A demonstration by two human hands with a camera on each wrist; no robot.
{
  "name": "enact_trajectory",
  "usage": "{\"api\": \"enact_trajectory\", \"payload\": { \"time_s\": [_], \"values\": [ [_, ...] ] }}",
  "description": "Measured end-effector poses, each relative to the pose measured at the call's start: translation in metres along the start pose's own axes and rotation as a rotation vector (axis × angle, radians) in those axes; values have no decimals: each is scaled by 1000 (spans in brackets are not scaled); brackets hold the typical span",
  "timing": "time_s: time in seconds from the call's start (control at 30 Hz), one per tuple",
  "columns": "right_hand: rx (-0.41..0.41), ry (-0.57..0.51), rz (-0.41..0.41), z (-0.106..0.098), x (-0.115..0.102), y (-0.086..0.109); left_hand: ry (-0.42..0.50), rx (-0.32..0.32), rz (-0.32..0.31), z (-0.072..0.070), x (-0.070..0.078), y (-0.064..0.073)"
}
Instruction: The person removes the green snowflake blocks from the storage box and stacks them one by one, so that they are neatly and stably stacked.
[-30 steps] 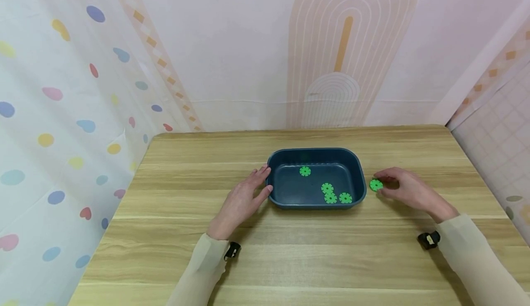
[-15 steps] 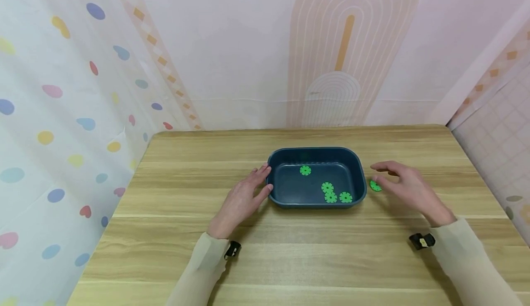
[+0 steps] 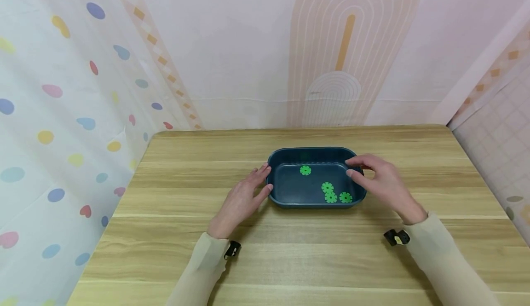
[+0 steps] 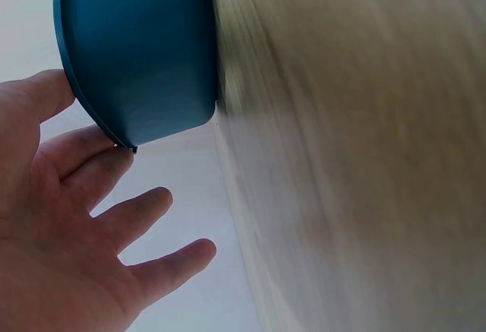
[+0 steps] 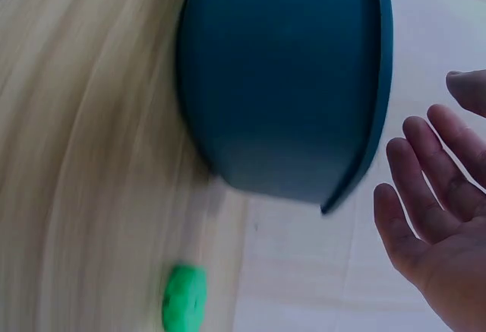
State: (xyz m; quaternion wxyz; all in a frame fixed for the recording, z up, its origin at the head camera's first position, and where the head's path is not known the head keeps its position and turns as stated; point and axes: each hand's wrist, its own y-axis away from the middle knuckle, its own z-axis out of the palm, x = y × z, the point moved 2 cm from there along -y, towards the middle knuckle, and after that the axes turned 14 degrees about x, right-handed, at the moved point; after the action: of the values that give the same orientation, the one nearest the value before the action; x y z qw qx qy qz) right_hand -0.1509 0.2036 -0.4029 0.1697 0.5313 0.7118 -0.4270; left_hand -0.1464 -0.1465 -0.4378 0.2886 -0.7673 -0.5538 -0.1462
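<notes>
A dark blue rectangular basin stands on the wooden table, with several green notched plastic discs lying on its floor. At its left end, my left hand touches the rim with extended fingertips; the left wrist view shows the fingers spread along that edge. Over the right end hovers my right hand, thumb and fingers apart with nothing between them. The right wrist view shows another green disc on the table beside the basin; in the head view this hand hides it.
The wood-grain table reaches back to a patterned cloth hanging behind it. A polka-dot cloth hangs along the left side. Each sleeve has a small black wrist device beside it.
My right hand has let go of the green disc, leaving it on the table, and moved left over the basin's right end. The left hand has stayed at the rim.
</notes>
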Motion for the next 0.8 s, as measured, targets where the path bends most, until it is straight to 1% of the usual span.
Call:
{"api": "enact_trajectory", "payload": {
  "time_s": [0.1, 0.23, 0.37, 0.6, 0.7, 0.8],
  "values": [
    [-34, 4, -26, 10, -6, -3, -1, 1, -2, 0, 0, 0],
    [-86, -11, -32, 23, -10, -6, 0, 4, 1, 0, 0, 0],
    [-128, -37, -33, 36, -10, -9, 0, 5, 3, -1, 1, 1],
    [-181, -62, -66, 54, -9, -13, -4, 5, 5, 0, 1, 0],
    [-211, -73, -57, 60, -9, -16, -2, 7, 5, -1, 1, 0],
    [-246, -61, -39, 65, -8, -19, 0, 8, 8, 0, 1, 0]
  ]
}}
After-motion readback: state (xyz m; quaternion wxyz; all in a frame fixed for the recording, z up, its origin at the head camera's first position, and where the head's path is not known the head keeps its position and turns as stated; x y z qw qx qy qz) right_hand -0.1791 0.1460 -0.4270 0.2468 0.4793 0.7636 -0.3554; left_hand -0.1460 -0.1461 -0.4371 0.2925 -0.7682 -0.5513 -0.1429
